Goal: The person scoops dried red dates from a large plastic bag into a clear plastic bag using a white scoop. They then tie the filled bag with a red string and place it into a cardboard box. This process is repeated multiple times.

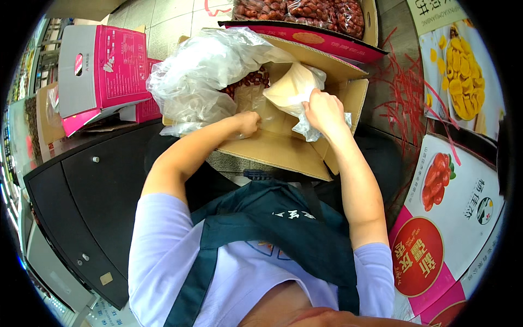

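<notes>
Before me an open cardboard box (282,153) holds dark red dried dates (261,77), partly hidden under plastic. My right hand (325,109) grips a bunched part of a clear plastic bag (291,88) on the box's right side. The bag stands puffed up above the hand, and a loose end hangs below the fingers. Over the box's near side, my left hand (247,124) is curled with thin clear film at its fingertips. A large crumpled plastic liner (204,61) spills over the box's left and far sides, beyond my left forearm.
A box of bagged dates (322,14) stands just beyond. Pink and grey cartons (122,65) are at the left, above a black cabinet (106,184). Red plastic strapping (402,94) litters the floor at right, beside printed cartons (453,196).
</notes>
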`<state>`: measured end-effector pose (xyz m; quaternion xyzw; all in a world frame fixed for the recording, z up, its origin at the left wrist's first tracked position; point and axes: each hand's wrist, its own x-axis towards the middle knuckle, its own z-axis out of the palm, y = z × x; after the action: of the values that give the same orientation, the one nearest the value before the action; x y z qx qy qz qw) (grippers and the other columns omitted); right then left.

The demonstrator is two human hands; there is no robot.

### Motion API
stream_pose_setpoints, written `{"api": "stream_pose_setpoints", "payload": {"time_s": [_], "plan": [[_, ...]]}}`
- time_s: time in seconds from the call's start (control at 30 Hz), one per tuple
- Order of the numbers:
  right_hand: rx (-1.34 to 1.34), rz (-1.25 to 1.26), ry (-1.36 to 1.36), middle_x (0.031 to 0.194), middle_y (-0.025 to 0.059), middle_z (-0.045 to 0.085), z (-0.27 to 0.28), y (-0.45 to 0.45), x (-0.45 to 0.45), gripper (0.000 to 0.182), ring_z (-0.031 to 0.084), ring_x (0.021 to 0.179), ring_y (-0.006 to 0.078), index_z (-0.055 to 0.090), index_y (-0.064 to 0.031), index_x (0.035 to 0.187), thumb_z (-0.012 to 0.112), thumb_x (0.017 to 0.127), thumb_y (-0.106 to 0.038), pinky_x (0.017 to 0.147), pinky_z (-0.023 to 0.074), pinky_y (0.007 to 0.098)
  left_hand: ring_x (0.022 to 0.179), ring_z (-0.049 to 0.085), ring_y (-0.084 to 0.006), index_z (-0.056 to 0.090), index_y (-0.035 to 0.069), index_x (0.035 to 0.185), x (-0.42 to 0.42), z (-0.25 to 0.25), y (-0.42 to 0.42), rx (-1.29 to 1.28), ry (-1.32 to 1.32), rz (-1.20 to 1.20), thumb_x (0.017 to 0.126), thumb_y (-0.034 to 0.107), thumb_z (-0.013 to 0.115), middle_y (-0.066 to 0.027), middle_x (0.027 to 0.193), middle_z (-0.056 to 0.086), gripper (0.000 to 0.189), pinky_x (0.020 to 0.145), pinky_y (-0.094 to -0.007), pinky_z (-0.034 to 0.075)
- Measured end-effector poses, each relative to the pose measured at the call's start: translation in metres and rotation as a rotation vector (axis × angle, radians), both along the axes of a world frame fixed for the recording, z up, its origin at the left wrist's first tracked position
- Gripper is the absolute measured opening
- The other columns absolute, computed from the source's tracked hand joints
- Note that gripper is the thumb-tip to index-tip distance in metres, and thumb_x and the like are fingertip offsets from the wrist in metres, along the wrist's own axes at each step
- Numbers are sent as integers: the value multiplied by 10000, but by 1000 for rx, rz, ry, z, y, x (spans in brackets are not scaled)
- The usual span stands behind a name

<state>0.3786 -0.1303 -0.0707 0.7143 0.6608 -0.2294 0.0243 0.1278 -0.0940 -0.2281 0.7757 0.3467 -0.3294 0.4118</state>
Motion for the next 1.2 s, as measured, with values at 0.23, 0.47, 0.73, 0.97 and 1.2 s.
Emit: {"api": "stream_pose_setpoints", "payload": {"time_s": [0.23,0.47,0.73,0.97,1.2], "plan": [[16,-37,70,886,263,694,18,4,-3,338,692,876,397,644,68,959,655,871,-258,815,547,456,624,530,-138,392,105,1486,7,148,33,-360,-297,233,1028,249,479,-30,745,617,488,638,-329,490],[-272,98,67,975,249,696,7,-5,-15,341,681,962,374,682,40,987,637,882,-282,867,531,455,965,630,-269,349,67,1490,23,130,-38,-398,-399,81,997,264,509,-211,1067,668,555,858,-371,484],[-344,43,-70,1058,224,694,-67,-21,-27,299,682,998,343,643,47,1085,549,863,-130,856,545,402,1110,609,-304,464,80,1427,34,96,-49,-441,-499,37,977,260,533,-220,1206,640,490,960,-380,456],[-412,-5,-138,1048,235,693,-133,-24,-16,307,681,993,355,604,65,1105,505,861,-93,858,543,418,1166,582,-310,449,42,1434,29,91,-36,-556,-370,69,960,411,574,-205,1291,602,613,990,-377,443],[-450,-37,-2,1135,249,661,-145,-18,-18,344,647,1069,364,576,60,1162,539,853,-87,902,528,428,1133,595,-310,528,9,1328,21,70,30,-170,-529,355,969,407,564,-185,1230,618,538,949,-404,467]]}}
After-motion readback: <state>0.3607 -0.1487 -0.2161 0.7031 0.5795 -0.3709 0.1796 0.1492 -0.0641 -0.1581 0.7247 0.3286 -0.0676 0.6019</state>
